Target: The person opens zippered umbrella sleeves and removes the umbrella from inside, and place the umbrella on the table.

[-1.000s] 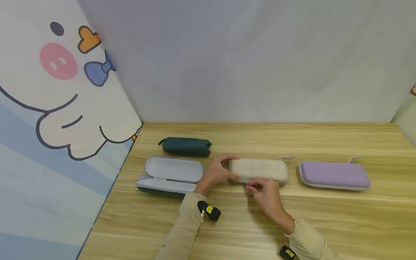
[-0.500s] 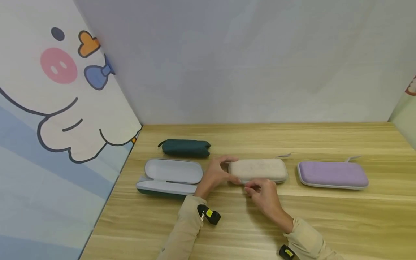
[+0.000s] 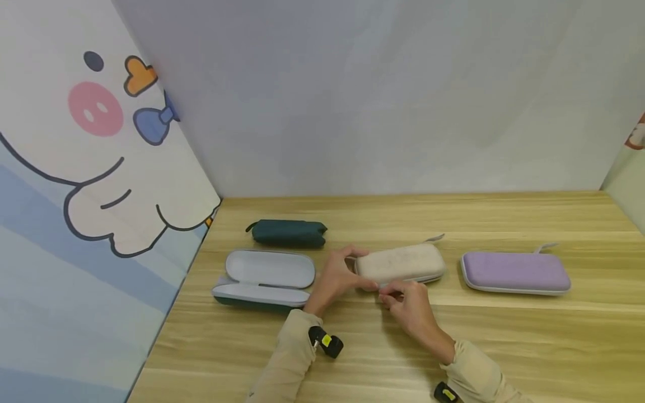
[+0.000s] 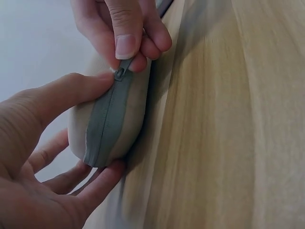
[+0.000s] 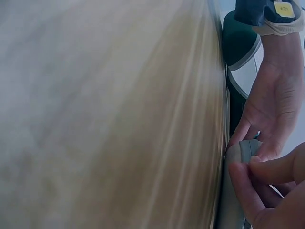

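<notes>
A beige zippered hard case (image 3: pixel 403 262) lies on the table in the head view, slightly turned. My left hand (image 3: pixel 336 275) grips its left end, thumb on the near side and fingers round the far side. In the left wrist view, that thumb presses beside the zipper pull (image 4: pixel 120 72) on the grey zip band (image 4: pixel 106 119). My right hand (image 3: pixel 413 310) pinches the pull between thumb and curled fingers at the case's near edge. The zip between the pull and the gripped end looks closed. The right wrist view shows both hands meeting at the case's end (image 5: pixel 244 150).
Left of my hands, a dark green case (image 3: pixel 269 268) lies opened, its pale lining showing. Behind it lies a folded dark green pouch or umbrella (image 3: pixel 289 233). A closed purple zippered case (image 3: pixel 514 271) lies at the right on the wooden table (image 3: pixel 504 347).
The beige case has turned a little, its right end swinging away from me. My right hand has crept slightly left along the near edge, close to my left thumb.
</notes>
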### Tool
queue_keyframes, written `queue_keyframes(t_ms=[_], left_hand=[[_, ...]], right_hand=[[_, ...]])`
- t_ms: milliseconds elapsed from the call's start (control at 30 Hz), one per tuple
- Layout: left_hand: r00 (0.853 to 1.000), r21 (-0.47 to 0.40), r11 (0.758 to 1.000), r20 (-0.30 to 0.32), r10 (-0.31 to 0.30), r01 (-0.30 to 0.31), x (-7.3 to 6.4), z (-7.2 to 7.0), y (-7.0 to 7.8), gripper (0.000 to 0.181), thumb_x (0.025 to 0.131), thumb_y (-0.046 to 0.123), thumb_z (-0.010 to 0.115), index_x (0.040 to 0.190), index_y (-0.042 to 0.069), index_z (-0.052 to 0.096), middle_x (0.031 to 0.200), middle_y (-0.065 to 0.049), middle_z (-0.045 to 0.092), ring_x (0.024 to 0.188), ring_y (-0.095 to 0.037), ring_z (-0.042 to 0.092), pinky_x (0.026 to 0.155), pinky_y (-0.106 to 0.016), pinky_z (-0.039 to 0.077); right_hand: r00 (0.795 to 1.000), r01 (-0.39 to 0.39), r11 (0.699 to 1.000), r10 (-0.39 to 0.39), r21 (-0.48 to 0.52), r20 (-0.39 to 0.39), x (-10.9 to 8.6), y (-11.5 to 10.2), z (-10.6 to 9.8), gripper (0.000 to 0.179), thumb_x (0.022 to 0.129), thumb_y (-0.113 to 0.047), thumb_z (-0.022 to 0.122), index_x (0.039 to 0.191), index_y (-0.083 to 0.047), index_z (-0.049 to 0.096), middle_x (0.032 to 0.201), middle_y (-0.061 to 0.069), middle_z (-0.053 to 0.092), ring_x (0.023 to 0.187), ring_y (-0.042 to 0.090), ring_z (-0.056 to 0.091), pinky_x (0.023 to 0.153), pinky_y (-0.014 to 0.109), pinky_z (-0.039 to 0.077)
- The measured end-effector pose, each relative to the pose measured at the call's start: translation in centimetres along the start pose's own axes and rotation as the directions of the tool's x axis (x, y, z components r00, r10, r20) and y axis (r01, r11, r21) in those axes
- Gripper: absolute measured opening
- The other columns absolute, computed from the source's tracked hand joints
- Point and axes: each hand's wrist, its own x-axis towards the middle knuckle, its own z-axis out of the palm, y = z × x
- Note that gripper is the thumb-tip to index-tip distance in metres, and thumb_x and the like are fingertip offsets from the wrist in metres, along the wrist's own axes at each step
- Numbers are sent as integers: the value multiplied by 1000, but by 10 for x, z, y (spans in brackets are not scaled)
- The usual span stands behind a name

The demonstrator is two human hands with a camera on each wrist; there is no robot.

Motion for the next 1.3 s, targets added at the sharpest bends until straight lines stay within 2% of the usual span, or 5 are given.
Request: queue_keyframes(t_ms=[200, 433, 567, 867, 1300], left_hand=[[1000, 109, 994, 3, -7, 7, 3, 2, 5, 65, 54, 24, 93, 112, 16, 66, 99, 3, 61, 81, -12, 57, 70, -26, 47], [1000, 124, 992, -6, 21, -20, 2, 5, 7, 66, 53, 26, 94, 110, 11, 65, 98, 1, 62, 81, -13, 55, 69, -25, 46], [1000, 143, 990, -18, 11, -8, 1, 7, 8, 67, 52, 27, 94, 109, 9, 63, 97, 0, 61, 83, -13, 53, 69, -25, 45], [999, 275, 961, -33, -15, 24, 0, 14, 10, 67, 54, 30, 92, 107, 8, 59, 102, -3, 60, 93, -18, 54, 79, -29, 45], [999, 346, 937, -35, -31, 41, 0, 17, 15, 65, 53, 34, 91, 100, 9, 52, 92, -1, 55, 84, -16, 51, 73, -27, 45]], right_hand=[[1000, -7, 1000, 6, 29, 15, 0, 3, 0, 18, 71, 16, 72, 67, -1, 71, 68, 4, 68, 67, 19, 67, 62, 28, 54], [999, -18, 999, 17, 36, 32, -2, 1, 3, 17, 70, 15, 74, 67, -1, 71, 68, 5, 68, 67, 20, 66, 61, 27, 53], [998, -39, 999, 37, 23, 52, -3, -2, 6, 17, 70, 13, 75, 66, -3, 71, 67, 3, 68, 66, 17, 65, 60, 24, 52], [993, -101, 995, 99, 24, 72, -7, -9, 6, 16, 71, 12, 74, 65, -2, 70, 66, 4, 67, 63, 15, 63, 57, 22, 51], [993, -64, 998, 65, -13, 96, -7, -11, 4, 18, 69, 13, 74, 63, -3, 70, 64, 2, 66, 61, 13, 61, 57, 23, 50]])
